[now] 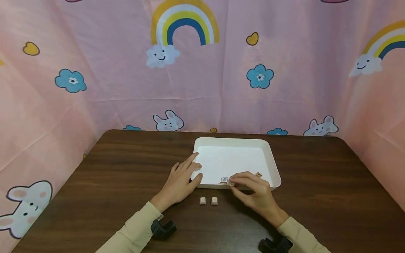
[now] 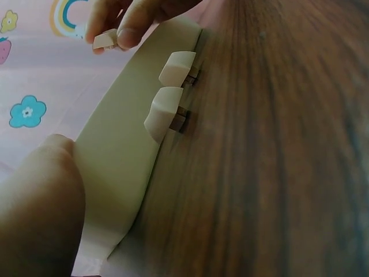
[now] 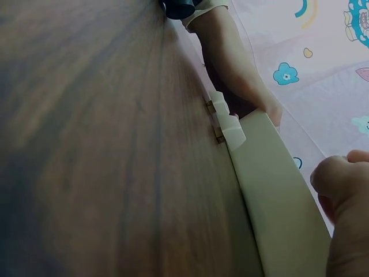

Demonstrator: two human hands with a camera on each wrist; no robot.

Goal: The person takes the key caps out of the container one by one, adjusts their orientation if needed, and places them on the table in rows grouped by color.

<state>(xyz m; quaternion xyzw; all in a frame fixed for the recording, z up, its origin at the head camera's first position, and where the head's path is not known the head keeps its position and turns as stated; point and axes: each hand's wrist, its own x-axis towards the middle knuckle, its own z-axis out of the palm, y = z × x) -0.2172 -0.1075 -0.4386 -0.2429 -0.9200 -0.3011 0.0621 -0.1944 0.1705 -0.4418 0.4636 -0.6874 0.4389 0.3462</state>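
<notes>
Since the two loose keycaps sit btwn the hands, either thumb has only a short way to go: L cap & R cap stand side by side, w/ a small gap, on the dark table, just this side of the white tray. Their row runs L–R, parallel to the tray's near wall; each cap is squarish, so no real long axis of its own. L cap is nearer the L thumb; R cap is nearer the R thumb, lying to its left & a bit toward the body.

L hand: fingers spread & relaxed at the tray's L rim, thumb by the near-L corner, no cap held. R hand: thumb & fingertips nearly closed, pinching one held cap at the tray's near side; L wrist view puts it above rim level. Over wall or floor exactly, can't tell.

Inside, a printed piece lies by the near wall just left of held cap; another small piece sits farther R, past the R fingers. Tray's long axis also runs L–R. Behind: pink cloth w/ rainbows.
</notes>
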